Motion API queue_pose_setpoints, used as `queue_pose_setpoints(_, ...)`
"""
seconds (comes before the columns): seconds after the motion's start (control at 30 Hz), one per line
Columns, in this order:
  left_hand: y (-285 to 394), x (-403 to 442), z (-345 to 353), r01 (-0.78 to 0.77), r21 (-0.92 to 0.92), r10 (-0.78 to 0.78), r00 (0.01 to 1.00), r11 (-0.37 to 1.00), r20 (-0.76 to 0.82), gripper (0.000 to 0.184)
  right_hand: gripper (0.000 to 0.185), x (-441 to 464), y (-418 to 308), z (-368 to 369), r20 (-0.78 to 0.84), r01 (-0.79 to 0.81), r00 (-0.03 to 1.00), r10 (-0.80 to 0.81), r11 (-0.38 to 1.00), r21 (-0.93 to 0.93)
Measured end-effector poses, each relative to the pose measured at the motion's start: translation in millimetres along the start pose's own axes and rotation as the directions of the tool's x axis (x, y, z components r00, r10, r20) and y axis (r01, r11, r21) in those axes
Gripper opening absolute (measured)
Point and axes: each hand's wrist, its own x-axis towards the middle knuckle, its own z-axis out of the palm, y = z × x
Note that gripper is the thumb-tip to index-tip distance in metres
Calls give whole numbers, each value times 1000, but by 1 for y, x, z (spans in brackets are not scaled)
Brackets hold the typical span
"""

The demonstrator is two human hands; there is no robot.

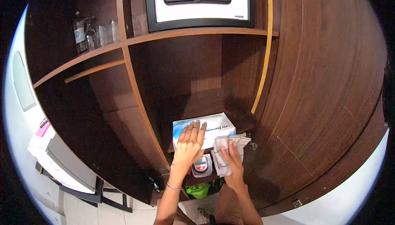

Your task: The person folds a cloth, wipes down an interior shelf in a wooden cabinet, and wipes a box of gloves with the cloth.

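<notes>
Now, left hand (190, 146): open, fingers slightly spread, laid on the glove box (218, 121).
Right hand (234, 163): fingers over the folded cloth (221, 167); whether they grip, I cannot tell.
Cloth: at the box's near right corner, long axis pointing away from the person.
Glove box: on the shelf (205, 101), long axis left to right.
Safe (181, 12): above.

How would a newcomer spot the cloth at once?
In the wooden cabinet, below the keypad safe, find the white box under the left hand. At its lower right, under the right hand, is the cloth: pale, creased, with grey lines, unlike the smooth printed box.
</notes>
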Motion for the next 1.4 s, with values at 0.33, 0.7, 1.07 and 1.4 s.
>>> queue_pose_setpoints(0.33, -20, -7, -3, -45, -315, -43, 963, 948, -265, 64, 53, 30, -16, -32, -404, -67, 877, 262, 898, 436)
queue_pose_setpoints(0.7, -38, -7, 3, -28, -528, -136, 954, 849, -269, 64, 50, 37, -56, -12, -235, 138, 968, -90, 971, 197)
queue_pose_setpoints(1.07, -23, -6, 1, -13, -415, -94, 967, 910, -238, 67, 61, 24, -54, 4, -157, 148, 982, -110, 954, 261)
queue_pose_setpoints(1.4, -23, -17, 20, -82, -418, -20, 972, 905, -236, 58, 62, 6, -24, 34, -49, 180, 984, -173, 950, 255)
